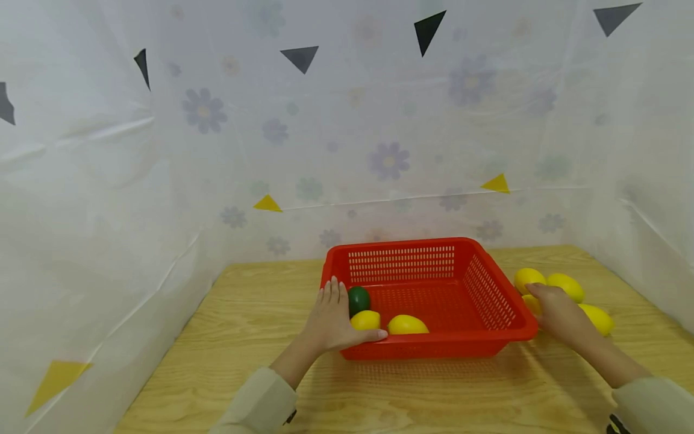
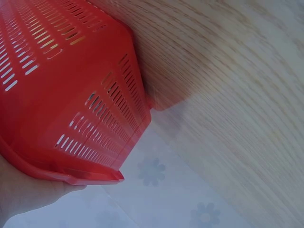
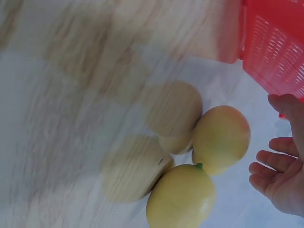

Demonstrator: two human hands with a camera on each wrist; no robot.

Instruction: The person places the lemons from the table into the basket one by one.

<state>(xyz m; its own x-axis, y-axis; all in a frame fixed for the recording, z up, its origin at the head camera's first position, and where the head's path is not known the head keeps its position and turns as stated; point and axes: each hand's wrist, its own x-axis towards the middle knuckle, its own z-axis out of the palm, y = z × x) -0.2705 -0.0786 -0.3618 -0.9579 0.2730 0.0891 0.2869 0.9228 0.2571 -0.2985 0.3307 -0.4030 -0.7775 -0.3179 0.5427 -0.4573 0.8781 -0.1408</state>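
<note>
A red plastic basket (image 1: 417,346) with slotted walls stands on the wooden table. My left hand (image 1: 332,319) rests on its front left corner, fingers straight over the left rim and thumb along the front rim. Inside, near that hand, lie a dark green fruit (image 1: 359,300), a lemon (image 1: 366,320) and another lemon (image 1: 408,325). Right of the basket my right hand (image 1: 561,313) is over a group of several lemons (image 1: 565,287), partly covering some. In the right wrist view its fingers are loosely bent with nothing between them, beside a lemon (image 3: 222,133).
The wood-grain table (image 1: 260,325) extends left of the basket and in front of it. Pale flowered sheeting (image 1: 347,132) closes off the back and both sides. Black, grey and yellow triangles are stuck on it.
</note>
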